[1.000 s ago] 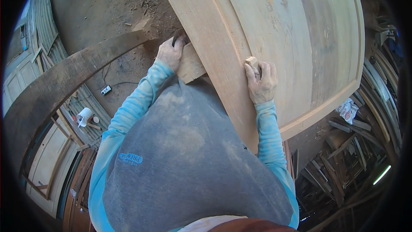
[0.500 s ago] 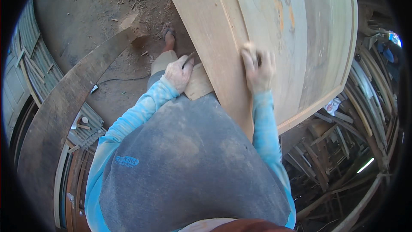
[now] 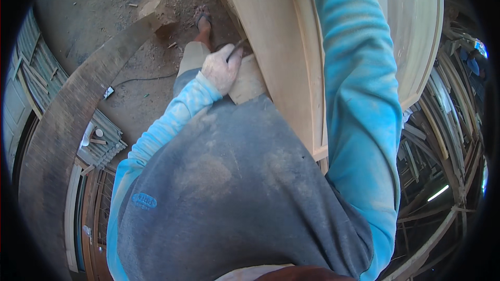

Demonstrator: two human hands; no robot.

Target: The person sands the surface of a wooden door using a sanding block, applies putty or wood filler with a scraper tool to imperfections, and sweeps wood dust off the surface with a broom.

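A large pale wooden panel (image 3: pixel 265 36), with a raised strip along its inner side, leans across the upper right. My right arm (image 3: pixel 359 62), in a dusty blue sleeve, stretches forward over it, and the hand lies beyond the upper edge of the picture. Beside the panel's left edge, my left hand (image 3: pixel 221 68) is closed. A thin dark piece (image 3: pixel 238 46) pokes out between its thumb and forefinger; its kind cannot be made out. A flat light wooden board (image 3: pixel 247 82) shows between this hand and the panel, against my lap.
A long dark curved-looking plank (image 3: pixel 78 93) runs down the left, its far end at a wood block (image 3: pixel 159 13). Shavings litter the dirt floor, where a cable (image 3: pixel 140 79) lies. Stacked timber (image 3: pixel 448 109) fills the right side. My sandalled foot (image 3: pixel 203 16) stands ahead.
My right hand, which was on the panel with a small pale block in its fingers, has gone forward out of the picture. The left hand keeps its hold; the view has shifted slightly.
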